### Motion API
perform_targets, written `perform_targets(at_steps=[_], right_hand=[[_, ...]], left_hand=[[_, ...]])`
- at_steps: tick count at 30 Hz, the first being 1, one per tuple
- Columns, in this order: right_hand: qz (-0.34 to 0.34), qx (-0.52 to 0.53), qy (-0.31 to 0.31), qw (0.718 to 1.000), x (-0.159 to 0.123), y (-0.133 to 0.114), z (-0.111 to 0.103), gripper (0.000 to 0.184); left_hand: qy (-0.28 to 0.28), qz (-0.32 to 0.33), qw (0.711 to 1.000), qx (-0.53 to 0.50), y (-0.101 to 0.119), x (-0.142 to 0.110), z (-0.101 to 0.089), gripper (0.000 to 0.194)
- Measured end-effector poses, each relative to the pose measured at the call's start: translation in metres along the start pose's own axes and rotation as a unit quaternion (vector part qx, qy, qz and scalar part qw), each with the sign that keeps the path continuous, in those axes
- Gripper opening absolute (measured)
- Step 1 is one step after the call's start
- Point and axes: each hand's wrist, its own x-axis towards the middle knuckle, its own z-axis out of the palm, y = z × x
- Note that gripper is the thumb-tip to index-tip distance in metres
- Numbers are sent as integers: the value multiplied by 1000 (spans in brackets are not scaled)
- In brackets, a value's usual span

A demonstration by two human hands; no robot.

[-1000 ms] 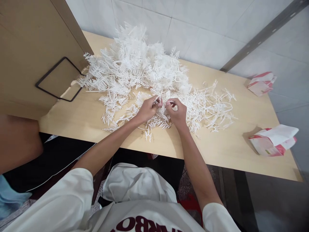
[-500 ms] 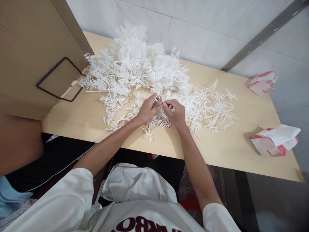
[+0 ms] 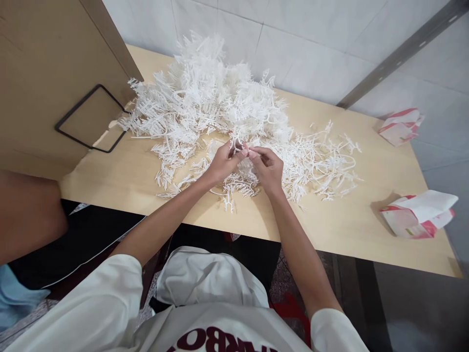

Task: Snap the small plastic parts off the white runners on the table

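Observation:
Between my fingers is a white branched plastic piece point(image 3: 236, 145), its prongs sticking up past my left thumb. My left hand point(image 3: 226, 161) is closed on it. My right hand point(image 3: 268, 167) pinches close against the left fingertips; what sits in that pinch is too small to make out. Behind both hands rises a big heap of white branched plastic pieces point(image 3: 216, 93), which spreads forward around them. One loose branched piece point(image 3: 228, 200) lies near the table's front edge, below my hands.
On the wooden table point(image 3: 330, 230), two red-and-white paper boxes point(image 3: 417, 215) stand at the right. A brown cardboard panel point(image 3: 54, 83) with a black wire frame point(image 3: 93, 117) borders the left. Tiled wall point(image 3: 311, 44) runs behind. Another person's arm point(image 3: 29, 215) shows at far left.
My hands stay together over the same spot with small finger movements. The right fingers have shifted slightly upward and the branched piece has turned a little. The heap looks unchanged.

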Motion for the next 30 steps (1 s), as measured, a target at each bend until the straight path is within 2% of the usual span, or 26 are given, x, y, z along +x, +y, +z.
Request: perform_targets(at_steps=[4,7,12,15,17,19,22,26,30], right_hand=[[-7,-22,37,999,2,2,-3,29],[-1,-21,4,1000,0,4,-3,32],[-9,-87,-51,995,-3,7,-3,31],[-63,-150,-60,985,-3,9,-3,29],[-114,-195,-46,973,-2,10,-3,25],[-139,-222,-32,965,-3,10,-2,24],[-116,-221,-39,968,-4,7,-3,26],[-84,-168,-49,981,-3,0,-8,28],[-47,-110,-6,993,-3,-2,-8,30]], left_hand=[[-12,-45,999,7,-2,2,-1,50],[-10,-51,998,19,-4,2,-2,48],[-4,-26,998,66,-7,2,-4,36],[28,2,990,138,-7,0,-3,25],[45,20,983,178,-7,-1,-1,20],[51,22,977,206,-6,-2,0,17],[42,24,974,222,-5,-3,-1,14],[-11,47,988,146,-3,-3,-2,10],[2,22,996,82,-2,-3,1,21]])
